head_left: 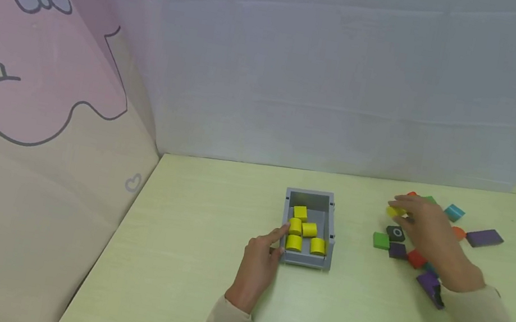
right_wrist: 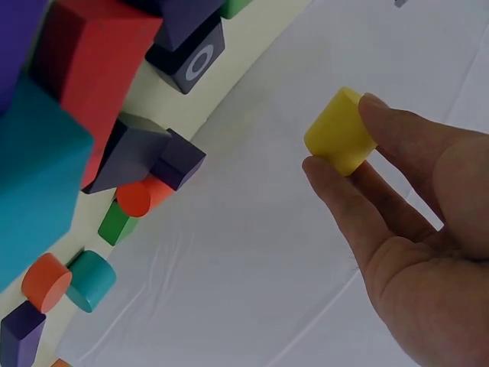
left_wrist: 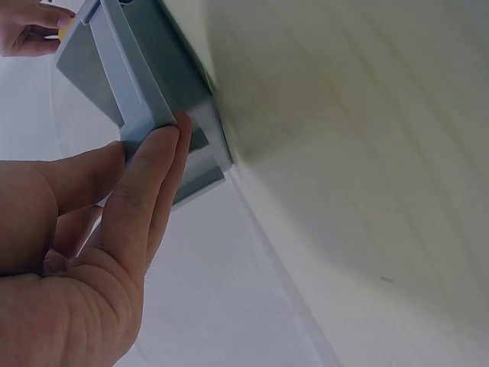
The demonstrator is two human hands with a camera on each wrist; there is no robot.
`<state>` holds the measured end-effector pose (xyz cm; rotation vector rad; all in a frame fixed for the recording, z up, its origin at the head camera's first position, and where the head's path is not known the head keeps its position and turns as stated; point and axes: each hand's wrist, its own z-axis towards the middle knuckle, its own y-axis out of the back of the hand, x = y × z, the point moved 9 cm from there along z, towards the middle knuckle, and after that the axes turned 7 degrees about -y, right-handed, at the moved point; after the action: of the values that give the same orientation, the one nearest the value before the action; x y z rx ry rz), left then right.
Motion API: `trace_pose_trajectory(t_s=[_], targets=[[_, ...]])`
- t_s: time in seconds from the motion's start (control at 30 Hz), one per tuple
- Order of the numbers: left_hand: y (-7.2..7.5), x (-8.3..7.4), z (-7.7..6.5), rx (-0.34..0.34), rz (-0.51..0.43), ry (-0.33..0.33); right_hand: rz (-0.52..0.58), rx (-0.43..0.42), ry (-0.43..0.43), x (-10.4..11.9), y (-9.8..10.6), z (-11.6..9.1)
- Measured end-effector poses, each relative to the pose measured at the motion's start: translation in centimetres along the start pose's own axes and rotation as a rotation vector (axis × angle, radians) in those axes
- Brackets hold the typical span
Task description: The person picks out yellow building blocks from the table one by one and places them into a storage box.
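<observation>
My right hand (head_left: 435,236) pinches a yellow cylinder block (right_wrist: 336,134) between thumb and fingertips, held above the loose blocks at the right side of the table. With thumb and fingers my left hand (head_left: 255,269) grips the front left part of a grey plastic box (head_left: 305,260). That box stands on the table, and inside it lie several yellow blocks (head_left: 309,229), some of them cylinders. The left wrist view shows the fingers on the rim of the box (left_wrist: 137,88), whose contents are hidden there.
Around my right hand lie loose blocks: a green one (head_left: 381,240), a black one with a white ring (head_left: 395,233), a red one (head_left: 416,259), a teal cylinder (head_left: 455,213) and purple pieces (head_left: 484,238). A pale cloth (head_left: 352,85) hangs behind the table (head_left: 183,239).
</observation>
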<state>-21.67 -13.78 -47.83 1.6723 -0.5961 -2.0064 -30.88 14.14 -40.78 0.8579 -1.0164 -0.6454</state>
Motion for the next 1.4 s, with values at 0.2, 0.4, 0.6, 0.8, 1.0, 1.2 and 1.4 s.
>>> trace_pose_trajectory(t_s=[0.2, 0.4, 0.6, 0.8, 1.0, 1.2, 1.4], targets=[[0.0, 0.0, 0.0, -0.001, 0.001, -0.003, -0.013, -0.001, 0.017, 0.5, -0.6, 0.2], [0.0, 0.0, 0.0, -0.004, 0.000, -0.007, -0.015, 0.003, 0.051, 1.4, -1.1, 0.3], [-0.1, 0.1, 0.0, -0.002, 0.002, -0.001, -0.024, 0.010, 0.075, 2.6, -1.7, 0.6], [-0.1, 0.1, 0.0, -0.002, -0.001, 0.007, -0.029, 0.029, 0.070, 3.5, -2.2, 1.0], [0.0, 0.0, 0.0, -0.002, 0.009, 0.012, -0.016, 0.052, 0.090, 4.5, -2.8, 1.4], [0.0, 0.1, 0.0, -0.004, 0.013, 0.015, 0.002, 0.079, 0.110, 5.9, -3.5, 1.8], [0.1, 0.0, 0.0, -0.004, 0.010, 0.008, 0.003, 0.086, 0.128, 7.2, -3.8, 2.1]])
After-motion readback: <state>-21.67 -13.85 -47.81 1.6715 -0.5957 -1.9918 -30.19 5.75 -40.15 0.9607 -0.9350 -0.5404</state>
